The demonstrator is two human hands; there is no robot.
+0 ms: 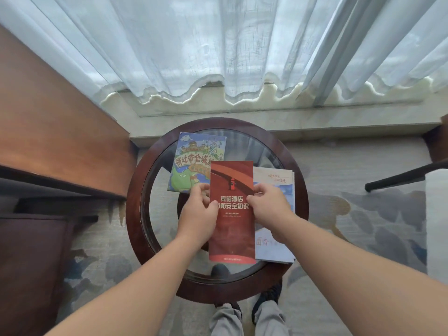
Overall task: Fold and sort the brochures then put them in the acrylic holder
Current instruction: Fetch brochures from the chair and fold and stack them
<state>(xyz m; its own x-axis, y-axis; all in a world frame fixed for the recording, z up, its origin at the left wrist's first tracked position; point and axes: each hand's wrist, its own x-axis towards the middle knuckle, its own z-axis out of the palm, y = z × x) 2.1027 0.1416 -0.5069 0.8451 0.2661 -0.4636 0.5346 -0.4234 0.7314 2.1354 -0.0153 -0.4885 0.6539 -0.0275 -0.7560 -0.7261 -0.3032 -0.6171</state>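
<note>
While between left grip [197, 215], right grip [270, 206], brochure [232, 232]

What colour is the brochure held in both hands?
Red, with a darker red band across its top and white lettering; the red brochure shows best in the head view.

Round bench [135, 190] stands on the carpet [363, 226], just before the window sill [242, 117]; the curtain [218, 44] hangs behind and above the sill. On the bench's far left lies the map brochure [194, 161]. On its right lies a stack of brochures [274, 175], reaching to the near rim. Between them, over mid-bench, is the third brochure [231, 229]: left grip [197, 214] pinches its left edge, right grip [269, 204] its right edge. It overlaps the map brochure's near right corner and the stack's left edge. A cabinet [60, 129] stands left of the bench, a chair [400, 178] well to the right. The person's shoes [266, 299] are at the near rim.
</note>
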